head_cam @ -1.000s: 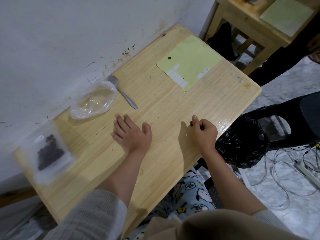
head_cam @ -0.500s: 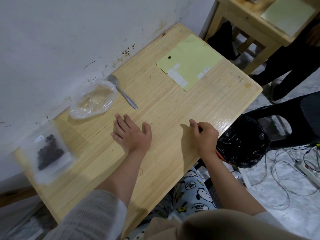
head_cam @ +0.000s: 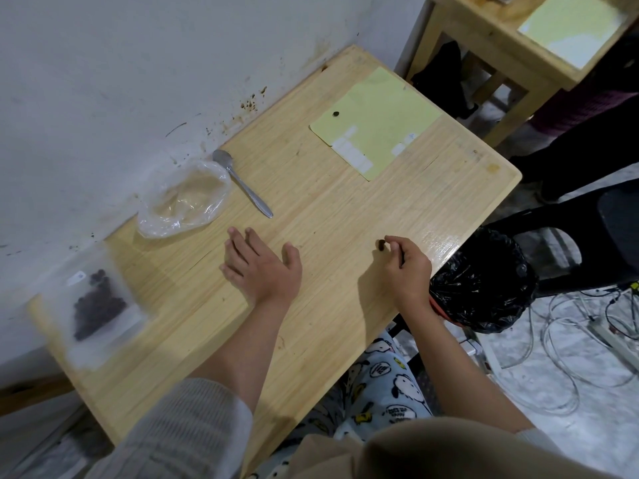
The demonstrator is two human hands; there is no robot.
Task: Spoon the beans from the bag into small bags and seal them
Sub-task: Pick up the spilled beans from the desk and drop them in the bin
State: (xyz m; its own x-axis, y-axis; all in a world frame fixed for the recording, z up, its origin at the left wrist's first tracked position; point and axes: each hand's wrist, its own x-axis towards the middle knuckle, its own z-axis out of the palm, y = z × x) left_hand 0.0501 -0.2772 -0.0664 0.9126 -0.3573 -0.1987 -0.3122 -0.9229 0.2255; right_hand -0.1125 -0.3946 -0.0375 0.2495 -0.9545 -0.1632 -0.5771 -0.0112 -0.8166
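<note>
A small clear zip bag (head_cam: pixel 93 305) holding dark beans lies at the table's near left end. A crumpled clear plastic bag (head_cam: pixel 183 198) sits by the wall, and I cannot make out any beans in it. A metal spoon (head_cam: pixel 242 183) lies beside it, bowl toward the wall. My left hand (head_cam: pixel 259 264) rests flat on the wooden table (head_cam: pixel 328 209), fingers straight. My right hand (head_cam: pixel 406 264) is curled near the table's right edge and pinches one dark bean (head_cam: pixel 381 245) at its fingertips. Another loose bean (head_cam: pixel 335 114) lies on a pale green sheet (head_cam: pixel 380 126).
A bin lined with a black bag (head_cam: pixel 480 288) stands just off the table's right edge, below my right hand. A black chair (head_cam: pixel 587 236) and cables (head_cam: pixel 570 357) are on the floor to the right. A second wooden table (head_cam: pixel 511 39) and a standing person's legs are behind.
My right hand has lifted its fingertips slightly and the dark bean now shows between them. My left hand has stayed flat on the table.
</note>
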